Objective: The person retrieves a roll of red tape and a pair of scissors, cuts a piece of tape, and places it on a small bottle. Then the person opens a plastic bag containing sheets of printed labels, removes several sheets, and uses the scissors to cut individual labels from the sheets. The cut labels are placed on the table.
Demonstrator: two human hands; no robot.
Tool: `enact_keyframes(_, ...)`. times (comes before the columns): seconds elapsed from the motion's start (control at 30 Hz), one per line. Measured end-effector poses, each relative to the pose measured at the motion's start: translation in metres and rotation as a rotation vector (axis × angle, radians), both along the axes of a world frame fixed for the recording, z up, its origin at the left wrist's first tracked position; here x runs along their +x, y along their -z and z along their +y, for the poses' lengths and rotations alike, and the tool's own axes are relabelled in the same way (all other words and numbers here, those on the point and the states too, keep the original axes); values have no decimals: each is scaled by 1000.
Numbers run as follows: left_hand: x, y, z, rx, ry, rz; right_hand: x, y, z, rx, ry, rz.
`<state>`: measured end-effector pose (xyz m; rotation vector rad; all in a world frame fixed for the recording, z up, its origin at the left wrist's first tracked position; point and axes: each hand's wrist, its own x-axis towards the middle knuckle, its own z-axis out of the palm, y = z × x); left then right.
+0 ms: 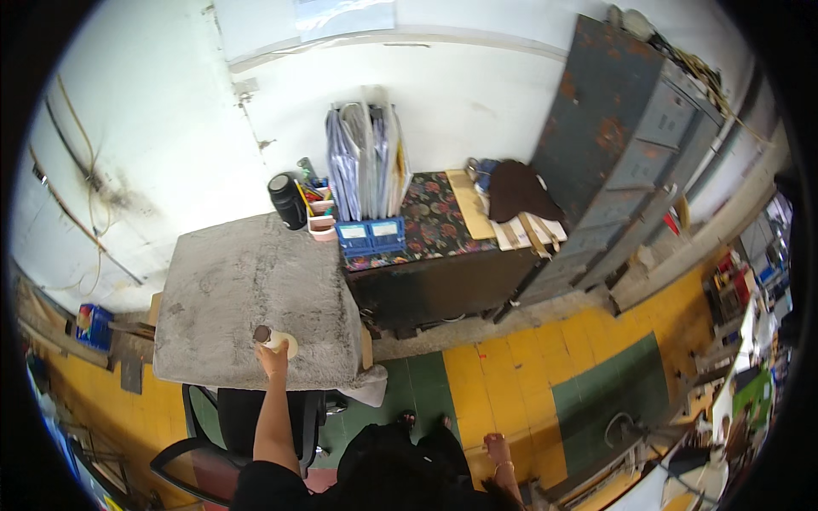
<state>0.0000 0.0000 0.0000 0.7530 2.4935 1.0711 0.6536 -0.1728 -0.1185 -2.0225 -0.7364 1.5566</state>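
Observation:
My left hand (273, 358) reaches over the grey plush-covered table (247, 272) near its front edge. Its fingers are closed round a small cream-coloured bottle (290, 345) with a dark brown cap. The cap end points left, and part of the bottle's middle is hidden by the fingers. My right hand (498, 448) hangs low at my right side, over the yellow floor and apart from any furniture. Its fingers look curled in, and nothing shows in them.
A black office chair (230, 422) stands against the table's front. Behind are a black flask (287, 201), a pen holder (321, 213) and upright files (366, 166) in a blue rack. A flowered desk (434, 213) and rusty grey cabinet (605, 128) stand right.

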Motion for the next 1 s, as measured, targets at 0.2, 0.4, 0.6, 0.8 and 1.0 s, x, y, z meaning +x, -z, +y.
enact_keyframes(0.2,59,14,-65,-20,-67,-2,-72,-114,215,406,-808,-445)
enact_keyframes(0.4,170,56,-221,-271,-237,-99,-174,-164,386,898,-1057,-573)
enact_keyframes(0.6,314,77,-344,-858,526,-260,-251,-169,439,1129,-1246,-625)
enact_keyframes(0.8,400,109,-375,-648,-7,-577,-283,-185,417,1287,-1156,-689)
enact_keyframes(1.0,321,25,-182,-670,4,-512,-287,-174,424,1311,-1171,-841)
